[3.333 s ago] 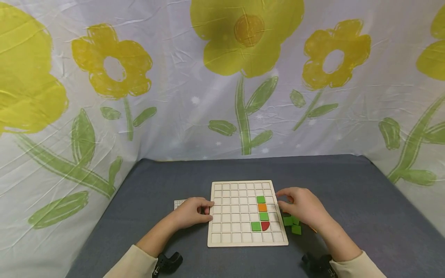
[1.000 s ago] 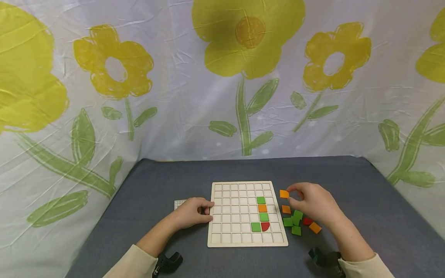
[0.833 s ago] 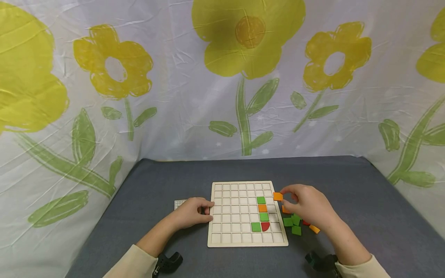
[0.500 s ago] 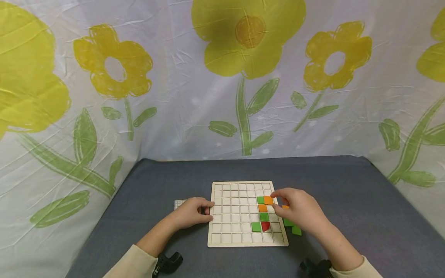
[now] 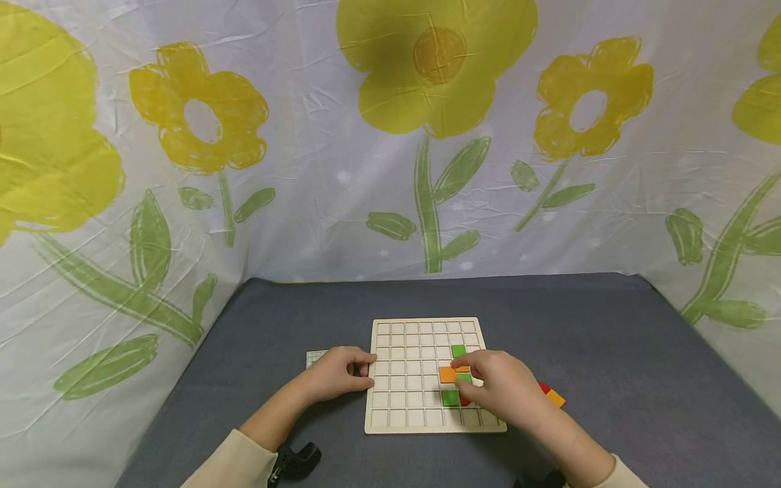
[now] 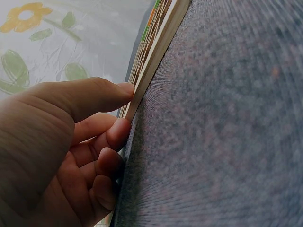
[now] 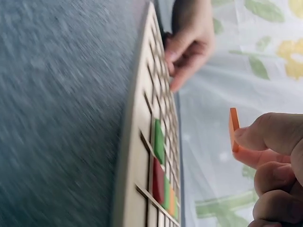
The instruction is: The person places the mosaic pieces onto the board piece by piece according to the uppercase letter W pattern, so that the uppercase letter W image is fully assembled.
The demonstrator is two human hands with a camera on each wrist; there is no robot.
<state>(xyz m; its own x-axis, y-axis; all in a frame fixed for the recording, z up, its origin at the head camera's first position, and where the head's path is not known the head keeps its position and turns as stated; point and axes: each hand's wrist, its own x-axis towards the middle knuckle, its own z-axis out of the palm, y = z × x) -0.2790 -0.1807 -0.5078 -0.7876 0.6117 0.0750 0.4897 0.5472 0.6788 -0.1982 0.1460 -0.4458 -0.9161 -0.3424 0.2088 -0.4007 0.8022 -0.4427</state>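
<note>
One orange tile (image 5: 447, 375) is pinched in the right hand (image 5: 505, 385), raised above the wooden grid board (image 5: 399, 400) lying on the table (image 5: 305, 308). The left hand (image 5: 335, 374) grips the board's left edge between thumb and fingers. Green tiles (image 5: 450, 398) sit in its cells.

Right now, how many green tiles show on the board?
3: far green tile; middle green tile, partly behind the right hand; near green tile, left of the red tile. More may be hidden.
</note>
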